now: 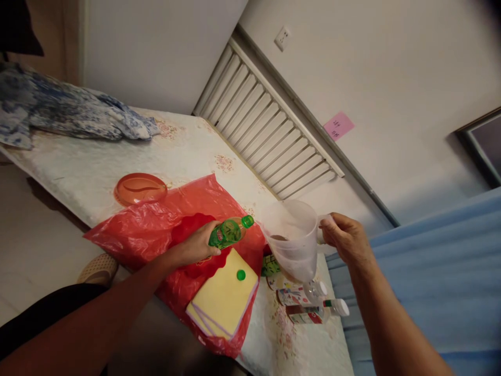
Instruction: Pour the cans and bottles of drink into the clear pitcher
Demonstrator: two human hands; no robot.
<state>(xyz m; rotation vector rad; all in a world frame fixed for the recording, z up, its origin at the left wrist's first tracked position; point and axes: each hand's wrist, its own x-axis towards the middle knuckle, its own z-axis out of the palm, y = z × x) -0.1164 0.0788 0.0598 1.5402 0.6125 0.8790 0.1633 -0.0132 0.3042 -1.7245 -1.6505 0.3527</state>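
My left hand (195, 245) is wrapped round a small green bottle (229, 231) with a green top, tipped on its side toward a clear plastic jug. My right hand (346, 237) grips the handle of that jug (293, 243), holding it above the table; a little brownish liquid shows inside. Below the bottle a loose green cap (241, 274) lies on a stack of yellow cloths (225, 300). The cloths rest on a crumpled red plastic bag (156, 230).
Two small clear bottles with white caps (313, 305) lie on the floral tablecloth (97, 172) under the jug. An orange-brown dish (140, 188) sits behind the bag. Blue patterned cloth (66, 109) lies at the far left. Blue fabric (430, 271) is at the right.
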